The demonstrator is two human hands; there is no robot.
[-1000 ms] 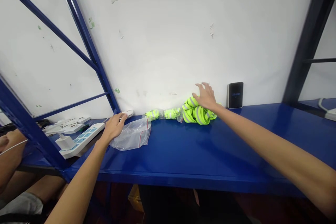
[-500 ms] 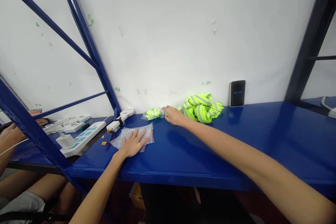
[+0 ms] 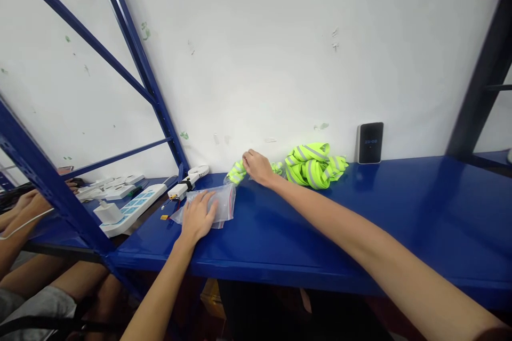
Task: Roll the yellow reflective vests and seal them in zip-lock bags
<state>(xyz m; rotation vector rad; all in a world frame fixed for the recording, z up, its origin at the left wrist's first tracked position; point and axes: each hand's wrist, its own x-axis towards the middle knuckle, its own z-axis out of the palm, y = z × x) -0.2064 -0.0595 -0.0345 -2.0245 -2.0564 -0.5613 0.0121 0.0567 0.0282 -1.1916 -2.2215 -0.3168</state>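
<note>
Clear zip bags [image 3: 226,203] with red-striped edges lie on the blue table [image 3: 276,234], and my left hand [image 3: 198,216] rests on them with its fingers apart. By the wall, my right hand [image 3: 259,167] has its fingers pinched at the upper side of a small bagged yellow-green reflective bundle [image 3: 237,172], which is tilted. Another small yellow-green bundle [image 3: 277,168] sits partly behind the right hand. Just right of it is a larger loose heap of yellow-green straps with grey stripes [image 3: 314,166].
A black-faced clock [image 3: 370,143] stands against the wall. Left are a white fan [image 3: 198,171], a white device with wires [image 3: 178,191], a power strip [image 3: 138,208] and a blue frame post [image 3: 60,186]. Beyond it, another person's hands [image 3: 30,205] show.
My right hand has closed on the small bagged bundle and tipped it up. My left hand's fingers have drawn in a little on the bags. The view has shifted slightly.
</note>
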